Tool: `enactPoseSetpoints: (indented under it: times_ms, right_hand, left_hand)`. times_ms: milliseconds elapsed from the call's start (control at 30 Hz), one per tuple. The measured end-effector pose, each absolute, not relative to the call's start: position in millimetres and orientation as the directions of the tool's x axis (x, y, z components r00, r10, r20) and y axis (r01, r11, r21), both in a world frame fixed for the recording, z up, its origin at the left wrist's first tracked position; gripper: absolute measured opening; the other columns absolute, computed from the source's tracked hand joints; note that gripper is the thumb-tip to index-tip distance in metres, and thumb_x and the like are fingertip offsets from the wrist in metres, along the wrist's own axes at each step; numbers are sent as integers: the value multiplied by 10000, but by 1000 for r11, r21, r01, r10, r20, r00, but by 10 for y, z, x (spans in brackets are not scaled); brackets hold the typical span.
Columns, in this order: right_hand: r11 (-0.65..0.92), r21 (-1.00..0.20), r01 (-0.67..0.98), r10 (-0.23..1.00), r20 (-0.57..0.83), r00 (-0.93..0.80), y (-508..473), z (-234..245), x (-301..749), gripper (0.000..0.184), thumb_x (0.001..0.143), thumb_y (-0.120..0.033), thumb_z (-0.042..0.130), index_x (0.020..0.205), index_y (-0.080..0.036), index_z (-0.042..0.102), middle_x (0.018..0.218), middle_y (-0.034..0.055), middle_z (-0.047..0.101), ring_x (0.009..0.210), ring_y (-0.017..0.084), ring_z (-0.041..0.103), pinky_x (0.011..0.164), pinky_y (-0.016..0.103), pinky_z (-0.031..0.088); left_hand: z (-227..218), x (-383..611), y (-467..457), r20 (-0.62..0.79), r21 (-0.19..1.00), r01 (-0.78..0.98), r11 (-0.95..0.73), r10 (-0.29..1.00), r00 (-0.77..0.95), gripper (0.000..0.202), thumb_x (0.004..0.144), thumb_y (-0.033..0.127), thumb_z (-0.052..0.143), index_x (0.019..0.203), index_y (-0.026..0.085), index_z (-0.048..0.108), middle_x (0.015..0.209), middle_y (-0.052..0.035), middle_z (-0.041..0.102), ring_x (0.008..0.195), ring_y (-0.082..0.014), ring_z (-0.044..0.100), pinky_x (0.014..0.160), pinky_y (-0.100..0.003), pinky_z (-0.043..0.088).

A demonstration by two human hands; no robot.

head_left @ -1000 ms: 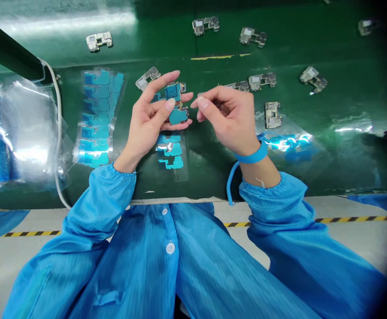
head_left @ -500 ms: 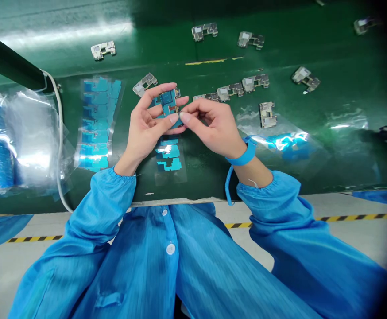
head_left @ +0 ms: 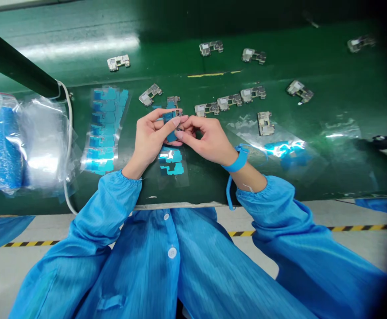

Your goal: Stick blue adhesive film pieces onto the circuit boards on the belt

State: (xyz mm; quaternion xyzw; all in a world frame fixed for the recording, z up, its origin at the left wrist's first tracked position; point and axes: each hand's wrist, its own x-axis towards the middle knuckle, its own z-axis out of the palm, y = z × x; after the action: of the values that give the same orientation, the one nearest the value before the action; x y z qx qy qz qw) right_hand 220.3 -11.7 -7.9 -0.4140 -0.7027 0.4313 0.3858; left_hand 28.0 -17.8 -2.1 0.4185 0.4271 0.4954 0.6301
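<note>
Between my two hands is a small circuit board (head_left: pixel 169 118) with blue film on its face. My left hand (head_left: pixel 148 138) is closed round it, thumb on top and fingers behind. The fingertips of my right hand (head_left: pixel 208 136) pinch its right edge; what lies right under them is hidden. Beneath my hands lies a clear sheet with blue die-cut film pieces (head_left: pixel 173 167), partly covered. Just beyond my fingers another circuit board (head_left: pixel 174 101) shows. A blue wrist strap (head_left: pixel 237 163) with a coiled cord sits on my right wrist.
A longer sheet of blue film pieces (head_left: pixel 105 128) lies to the left, beside a white cable (head_left: pixel 69 146) and plastic bags (head_left: pixel 44 137). Several circuit boards (head_left: pixel 229 102) are spread over the green bench. Crumpled clear film (head_left: pixel 284 150) lies at right.
My left fingers, spread before, have curled in round the board, which is tilted differently. Both hands sit a little nearer my body, uncovering a board behind them. The view has shifted slightly.
</note>
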Motion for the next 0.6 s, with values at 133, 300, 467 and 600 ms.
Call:
enactPoseSetpoints:
  times_ms: [133,300,467,600]
  right_hand:
    - [248,-944,218,921,160,-355,-136,-88,2163,459,995,-660,776,884,-222,701,754,-9,650,673,144,505,637,317,423]
    - [267,-934,235,887,143,-440,322,38,2109,533,977,-728,766,826,-229,651,744,-2,653,662,152,526,637,326,436]
    - [242,-649,721,952,18,-304,1556,273,2281,346,1163,-478,555,1010,-203,699,983,57,764,898,186,666,922,376,564]
    - [154,-441,884,977,-67,-204,2282,294,2658,231,863,-158,892,1055,-144,764,1328,203,712,1359,402,573,1217,615,420]
  left_hand:
    - [-8,272,-172,-181,936,-281,212,975,131,489,884,555,942,1207,212,815,1056,-46,900,738,-177,843,622,-277,736]
    - [52,217,-105,-177,935,-301,190,982,69,678,976,543,853,1570,301,638,1240,-48,878,731,-190,858,615,-294,727]
    - [46,136,-27,-80,969,-239,59,994,-79,404,1024,568,793,1217,216,747,1106,-70,888,696,-144,834,639,-236,688]
    - [3,130,0,-26,980,-199,0,991,-130,468,1005,642,796,891,204,676,804,-36,830,592,-111,761,548,-192,591]
